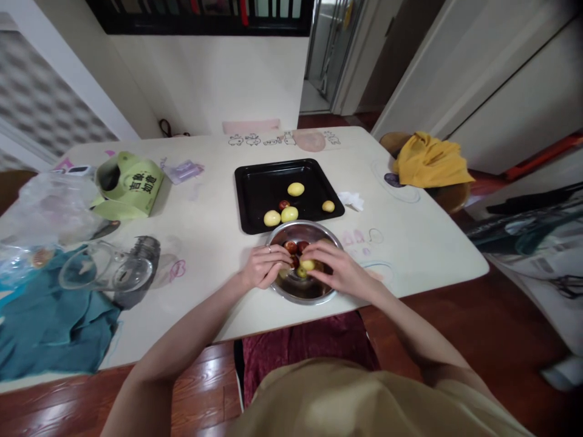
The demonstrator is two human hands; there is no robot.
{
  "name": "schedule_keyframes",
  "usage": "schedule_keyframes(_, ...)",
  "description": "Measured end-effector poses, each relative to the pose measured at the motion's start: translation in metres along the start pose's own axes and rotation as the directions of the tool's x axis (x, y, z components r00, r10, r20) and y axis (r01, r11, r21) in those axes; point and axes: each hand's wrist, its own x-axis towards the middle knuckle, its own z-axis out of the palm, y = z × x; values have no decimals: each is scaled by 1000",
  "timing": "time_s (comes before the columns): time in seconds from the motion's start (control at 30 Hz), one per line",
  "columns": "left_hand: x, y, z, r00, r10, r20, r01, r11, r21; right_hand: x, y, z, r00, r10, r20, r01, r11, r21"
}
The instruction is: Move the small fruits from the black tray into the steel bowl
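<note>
A steel bowl (334,232) stands at the table's near edge, with several small red and yellow-green fruits inside. My left hand (268,266), a ring on one finger, reaches over the bowl's left rim. Its curled fingertips close at a dark red fruit (294,263), which they partly cover. From the right, my right hand (336,268) reaches in and grips a yellow fruit (308,265) between thumb and fingers. Below that fruit lies a small green fruit (301,272). Another red fruit (290,247) rests at the far side of the bowl.
Behind the bowl, a black tray (255,182) carries several yellow fruits (296,189) and a red one (284,205). A crumpled tissue (353,200) lies beside it. Leftward are a glass pitcher (91,267), a teal cloth (59,328), a green carton (130,185) and plastic bags (54,203).
</note>
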Motion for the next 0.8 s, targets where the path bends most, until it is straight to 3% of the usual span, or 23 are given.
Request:
schedule_keyframes(0.23,-3,-2,0,1000,5,0,-5,1000,23,-17,-8,16,994,-12,111,8,999,34)
schedule_keyframes(0.53,-3,-2,2,1000,5,-16,-4,1000,7,-14,-4,15,988,-31,149,56,984,-167)
schedule_keyframes(0.7,-3,-2,3,999,15,-32,-14,1000,7,-4,-6,15,960,-104,259,134,986,-102)
schedule_keyframes(0.8,-2,-2,2,999,12,-31,-12,1000,15,1,-5,17,945,-104,311,162,973,-165)
